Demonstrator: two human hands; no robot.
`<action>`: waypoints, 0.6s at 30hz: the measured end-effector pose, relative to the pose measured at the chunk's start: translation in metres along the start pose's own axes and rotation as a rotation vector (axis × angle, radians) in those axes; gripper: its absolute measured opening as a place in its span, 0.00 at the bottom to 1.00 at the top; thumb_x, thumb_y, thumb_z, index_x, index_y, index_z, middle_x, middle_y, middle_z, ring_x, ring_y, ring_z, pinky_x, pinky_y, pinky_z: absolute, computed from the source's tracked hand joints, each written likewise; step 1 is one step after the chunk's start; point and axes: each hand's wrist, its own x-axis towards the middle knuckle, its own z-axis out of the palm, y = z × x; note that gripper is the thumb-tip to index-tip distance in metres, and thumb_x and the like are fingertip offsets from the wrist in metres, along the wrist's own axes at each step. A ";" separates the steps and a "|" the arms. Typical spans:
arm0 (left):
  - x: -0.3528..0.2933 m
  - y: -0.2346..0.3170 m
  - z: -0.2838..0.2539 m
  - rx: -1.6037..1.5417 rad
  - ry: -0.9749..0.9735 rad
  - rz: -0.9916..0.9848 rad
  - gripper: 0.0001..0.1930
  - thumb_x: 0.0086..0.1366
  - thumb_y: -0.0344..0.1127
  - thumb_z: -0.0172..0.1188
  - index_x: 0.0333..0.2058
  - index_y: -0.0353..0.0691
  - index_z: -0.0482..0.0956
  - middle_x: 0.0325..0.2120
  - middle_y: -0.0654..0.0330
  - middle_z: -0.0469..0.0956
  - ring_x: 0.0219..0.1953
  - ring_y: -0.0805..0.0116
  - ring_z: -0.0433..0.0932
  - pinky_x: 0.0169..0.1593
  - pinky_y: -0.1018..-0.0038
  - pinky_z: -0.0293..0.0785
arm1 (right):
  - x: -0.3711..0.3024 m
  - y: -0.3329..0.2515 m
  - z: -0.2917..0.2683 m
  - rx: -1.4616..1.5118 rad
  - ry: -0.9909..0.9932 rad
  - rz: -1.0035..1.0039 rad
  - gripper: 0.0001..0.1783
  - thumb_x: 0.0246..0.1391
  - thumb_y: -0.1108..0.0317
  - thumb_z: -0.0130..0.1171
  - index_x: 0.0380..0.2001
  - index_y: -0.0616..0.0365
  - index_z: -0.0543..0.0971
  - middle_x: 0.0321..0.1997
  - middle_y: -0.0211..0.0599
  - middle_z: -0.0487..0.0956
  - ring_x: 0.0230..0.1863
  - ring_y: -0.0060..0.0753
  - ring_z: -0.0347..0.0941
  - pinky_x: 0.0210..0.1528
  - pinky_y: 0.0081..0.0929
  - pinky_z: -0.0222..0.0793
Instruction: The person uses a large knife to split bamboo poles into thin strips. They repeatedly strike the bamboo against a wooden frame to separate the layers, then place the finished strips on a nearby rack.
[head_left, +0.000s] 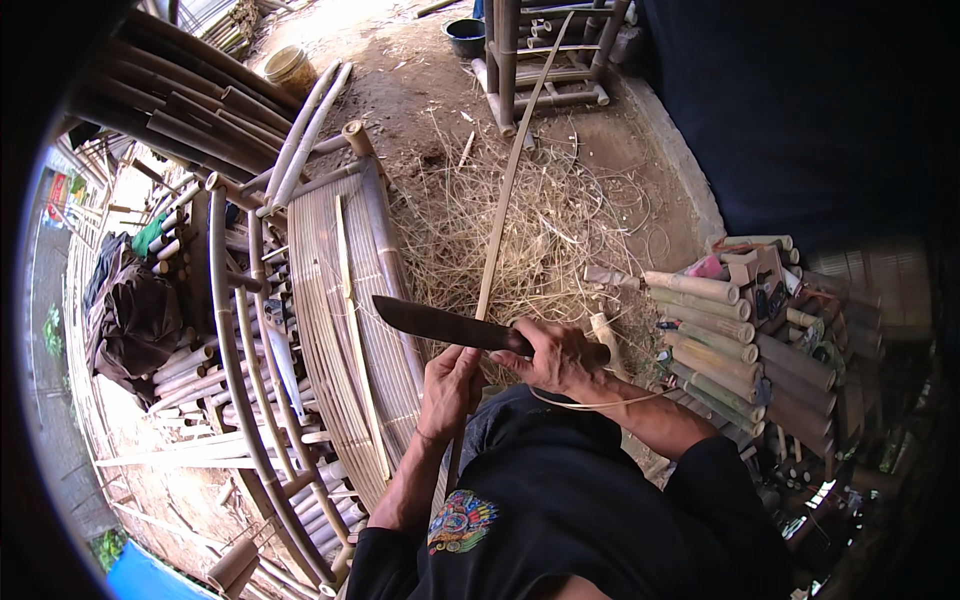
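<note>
My right hand point(556, 357) is closed round the handle of a broad, dark-bladed machete point(430, 320), its blade pointing left. Beneath the blade, a long, narrow bamboo strip point(505, 190) runs away from me towards the bamboo frame at the far side. My left hand point(450, 390) pinches this strip just on my side of the blade, and its near end passes down beside my lap. The blade lies across the strip; whether its edge bites in cannot be seen. A thin curled sliver point(600, 406) loops below my right forearm.
A bamboo bench point(325, 270) stands at my left, with a split strip point(350, 300) and a handsaw point(284, 360) nearby. Shavings point(560, 220) cover the ground ahead. Stacked bamboo pieces point(715, 340) lie at right. A bamboo frame point(508, 70) and black basin point(465, 38) stand beyond.
</note>
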 end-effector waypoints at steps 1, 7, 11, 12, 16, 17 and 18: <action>-0.004 0.000 0.001 0.003 -0.004 0.003 0.16 0.73 0.42 0.50 0.49 0.35 0.75 0.15 0.74 0.62 0.15 0.86 0.58 0.18 0.84 0.52 | 0.000 0.001 0.000 -0.009 0.002 -0.010 0.28 0.54 0.36 0.57 0.28 0.53 0.74 0.18 0.37 0.76 0.22 0.45 0.79 0.24 0.40 0.72; -0.027 -0.009 0.004 0.017 -0.010 0.034 0.23 0.72 0.43 0.52 0.60 0.35 0.69 0.19 0.76 0.61 0.18 0.88 0.57 0.21 0.86 0.49 | 0.024 0.027 -0.024 -0.009 0.070 0.198 0.27 0.56 0.38 0.56 0.28 0.53 0.75 0.20 0.42 0.77 0.25 0.48 0.79 0.25 0.40 0.72; -0.043 -0.007 -0.005 0.076 -0.036 0.032 0.24 0.72 0.44 0.52 0.61 0.35 0.67 0.18 0.77 0.60 0.18 0.88 0.56 0.20 0.85 0.49 | 0.034 0.033 -0.028 -0.043 0.114 0.170 0.33 0.55 0.31 0.51 0.25 0.54 0.74 0.16 0.41 0.75 0.20 0.45 0.77 0.23 0.39 0.71; -0.051 -0.007 -0.008 0.113 -0.038 0.026 0.25 0.72 0.44 0.52 0.61 0.36 0.67 0.17 0.77 0.59 0.17 0.88 0.56 0.20 0.85 0.49 | 0.040 0.039 -0.036 0.002 0.114 0.235 0.32 0.55 0.32 0.52 0.25 0.53 0.74 0.16 0.40 0.75 0.20 0.43 0.77 0.22 0.37 0.70; -0.079 -0.028 -0.033 0.039 -0.063 0.033 0.24 0.72 0.45 0.50 0.61 0.37 0.67 0.17 0.77 0.59 0.17 0.87 0.57 0.21 0.85 0.51 | 0.048 0.051 -0.048 -0.104 0.177 0.057 0.33 0.56 0.31 0.50 0.24 0.53 0.73 0.15 0.35 0.74 0.17 0.40 0.75 0.20 0.37 0.68; -0.087 -0.023 -0.034 0.129 -0.046 0.022 0.25 0.72 0.46 0.50 0.61 0.36 0.68 0.17 0.77 0.60 0.17 0.87 0.57 0.21 0.85 0.51 | 0.049 0.061 -0.046 -0.126 0.169 0.116 0.33 0.57 0.31 0.48 0.23 0.52 0.73 0.14 0.34 0.74 0.16 0.38 0.75 0.20 0.37 0.68; -0.096 -0.019 -0.037 0.220 -0.029 0.011 0.25 0.72 0.47 0.51 0.60 0.35 0.68 0.17 0.77 0.61 0.17 0.86 0.58 0.21 0.85 0.51 | 0.050 0.071 -0.049 -0.148 0.161 0.175 0.33 0.57 0.30 0.47 0.23 0.51 0.72 0.14 0.34 0.74 0.16 0.37 0.74 0.19 0.36 0.68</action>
